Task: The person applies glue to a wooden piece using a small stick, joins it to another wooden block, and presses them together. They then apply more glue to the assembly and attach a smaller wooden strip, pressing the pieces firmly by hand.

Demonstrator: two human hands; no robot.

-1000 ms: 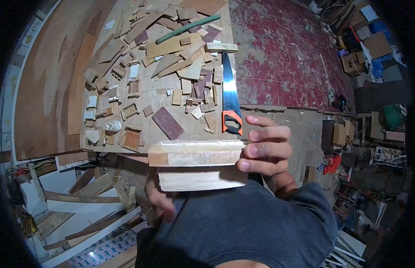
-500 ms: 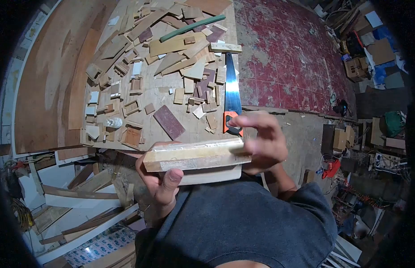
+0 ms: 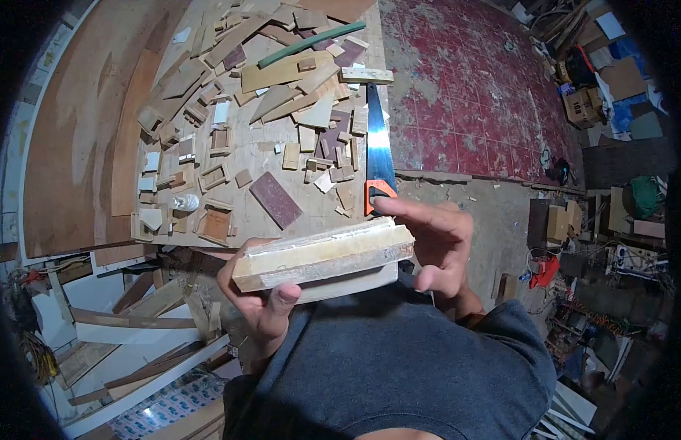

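Note:
My left hand grips a pale wooden block assembly at its left end, thumb on the near face. The piece looks like stacked strips, with a ragged white line along its upper edge and a lighter board underneath. It is held slightly tilted in front of my chest. At its right end my right hand is open, fingers stretched and thumb apart. A handsaw with an orange and black handle lies on the workbench just beyond, its handle partly behind my right fingertips.
Wood offcuts, small wooden box-like pieces, a dark red board and a green strip cover the bench. A clear jar-like item stands near its front left. Boards lean at lower left; boxes lie at right.
My right hand has moved off the right end of the wooden block and opened out. The block's right end has tipped up slightly, while my left hand keeps its hold.

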